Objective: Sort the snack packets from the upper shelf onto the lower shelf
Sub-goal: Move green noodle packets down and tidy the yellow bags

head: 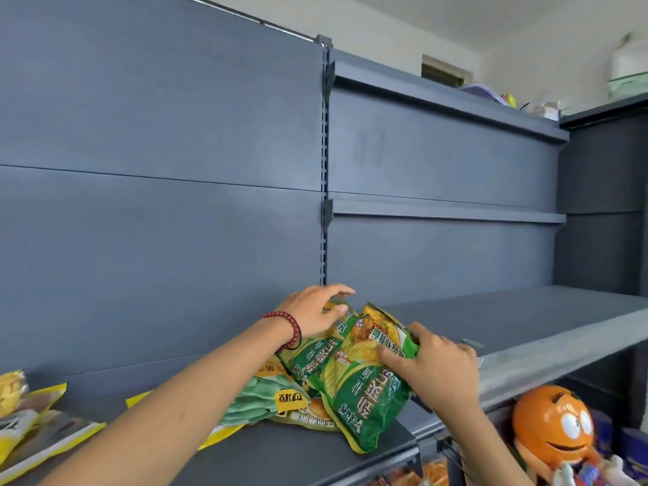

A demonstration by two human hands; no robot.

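Note:
A pile of green snack packets lies on the dark grey shelf (508,320). My right hand (438,366) grips the front green packet (364,398) at its right edge. My left hand (315,310), with a red bead bracelet on the wrist, rests with spread fingers on the rear green packet (312,359). Under them lies a yellow and pale green packet (277,401). Part of the pile is hidden by my left forearm.
More yellow packets (31,429) lie at the shelf's left end. Two narrower shelves (449,212) hang higher on the right. Below the shelf's front edge stands an orange cartoon figure (554,426) among other goods. The shelf surface to the right holds nothing.

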